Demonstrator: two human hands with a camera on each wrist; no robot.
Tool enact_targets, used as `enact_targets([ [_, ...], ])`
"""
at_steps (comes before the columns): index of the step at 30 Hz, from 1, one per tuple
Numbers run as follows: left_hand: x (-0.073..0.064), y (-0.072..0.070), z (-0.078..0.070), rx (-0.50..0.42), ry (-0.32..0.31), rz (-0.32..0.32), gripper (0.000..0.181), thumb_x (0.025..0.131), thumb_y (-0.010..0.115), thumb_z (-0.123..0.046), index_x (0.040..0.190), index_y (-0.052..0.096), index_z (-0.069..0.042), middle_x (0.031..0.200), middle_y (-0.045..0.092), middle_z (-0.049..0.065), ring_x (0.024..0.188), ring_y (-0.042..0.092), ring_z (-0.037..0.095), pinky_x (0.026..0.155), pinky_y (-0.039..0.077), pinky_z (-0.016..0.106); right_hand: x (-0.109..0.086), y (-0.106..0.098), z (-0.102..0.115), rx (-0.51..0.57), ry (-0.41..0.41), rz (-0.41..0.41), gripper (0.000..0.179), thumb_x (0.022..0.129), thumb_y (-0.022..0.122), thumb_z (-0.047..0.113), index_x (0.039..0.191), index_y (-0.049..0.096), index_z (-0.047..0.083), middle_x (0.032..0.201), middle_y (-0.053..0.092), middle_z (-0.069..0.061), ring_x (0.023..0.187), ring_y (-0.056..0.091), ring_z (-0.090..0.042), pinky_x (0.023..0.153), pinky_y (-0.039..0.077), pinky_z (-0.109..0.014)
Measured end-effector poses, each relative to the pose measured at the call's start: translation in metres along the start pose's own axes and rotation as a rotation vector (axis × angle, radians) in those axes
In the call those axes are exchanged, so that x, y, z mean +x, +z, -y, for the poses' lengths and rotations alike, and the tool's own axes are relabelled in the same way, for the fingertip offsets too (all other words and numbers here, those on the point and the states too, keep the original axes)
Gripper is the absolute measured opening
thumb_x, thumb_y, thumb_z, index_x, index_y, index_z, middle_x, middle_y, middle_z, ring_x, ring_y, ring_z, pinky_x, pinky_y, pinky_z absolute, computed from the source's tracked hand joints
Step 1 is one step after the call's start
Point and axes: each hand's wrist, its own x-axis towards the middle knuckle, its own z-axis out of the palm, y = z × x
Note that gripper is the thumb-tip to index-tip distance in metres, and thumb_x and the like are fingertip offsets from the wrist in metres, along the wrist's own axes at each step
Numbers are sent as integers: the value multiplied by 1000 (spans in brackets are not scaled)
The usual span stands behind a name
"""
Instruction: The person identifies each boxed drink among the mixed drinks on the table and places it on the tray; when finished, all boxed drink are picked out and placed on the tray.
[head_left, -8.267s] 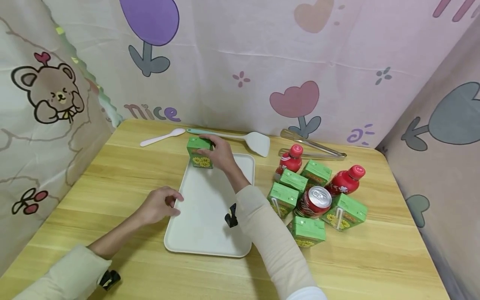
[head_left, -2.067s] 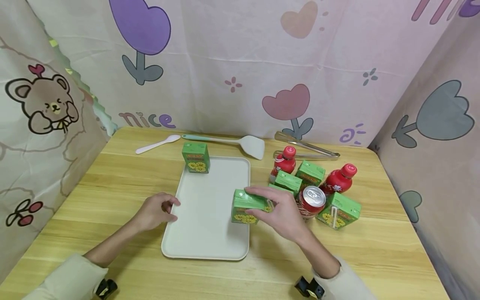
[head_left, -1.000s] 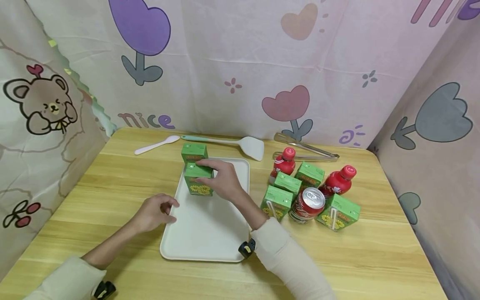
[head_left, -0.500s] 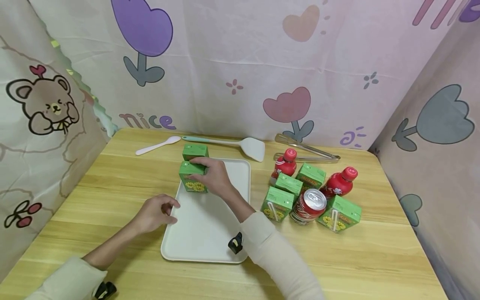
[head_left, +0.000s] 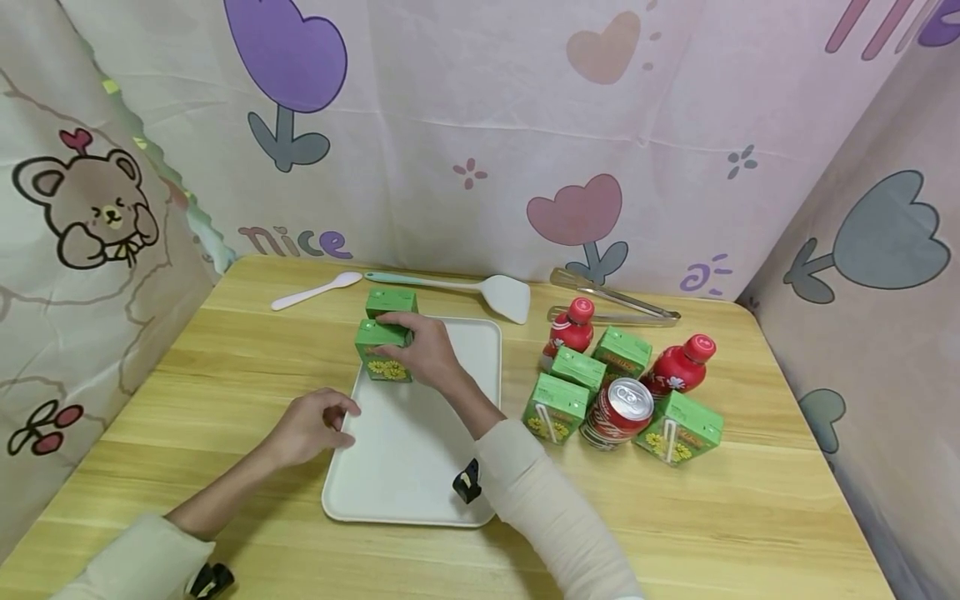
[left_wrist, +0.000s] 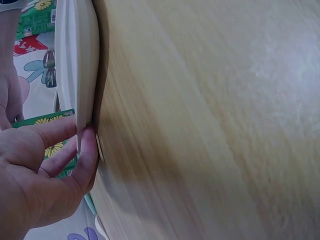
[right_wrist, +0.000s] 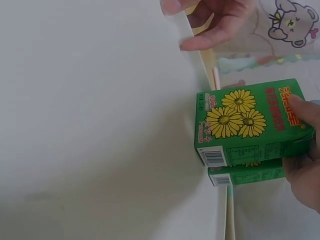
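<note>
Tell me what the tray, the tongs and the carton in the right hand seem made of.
Tray: probably plastic, smooth and low-gloss, with a rounded, moulded-looking rim.
Tongs: likely steel, shiny, with silvery highlights along the arms.
Carton: probably coated paperboard, slightly glossy, with flat printed faces and crisp edges.

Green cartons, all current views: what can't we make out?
Rear carton: most of its front, head view; hidden by held carton and right hand.
Second off-tray carton from left: most of its front, head view; hidden by leftmost carton.
Upper carton: top edge cuts it off, left wrist view.
</note>
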Motion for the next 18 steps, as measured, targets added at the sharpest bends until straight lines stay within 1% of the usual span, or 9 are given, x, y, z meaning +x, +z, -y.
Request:
enact_targets([
  [5,0,1,0,2,4,1,31,70,76,0,98,65,-1,81,54,7,72,48,15,56,41,21,0,-2,0,-14,16,24,43,77,78,20,118,66,19,127,63,-1,116,58,-17,93,49,-27],
  [11,0,0,-1,4,7,10,30,70,76,0,99,65,0,80,54,7,71,48,15,55,40,21,-3,-4,2,-29,-14,41,48,77,78,20,122,63,18,130,60,-2,119,56,-18,95,48,-27],
  [18,0,-1,-1,11,14,5,30,70,76,0,98,65,0,79,54,6,71,48,15,56,40,21,-8,-11,6,-64,-49,22,50,78,77,23,126,61,19,131,60,-1,121,56,-18,96,48,-28],
])
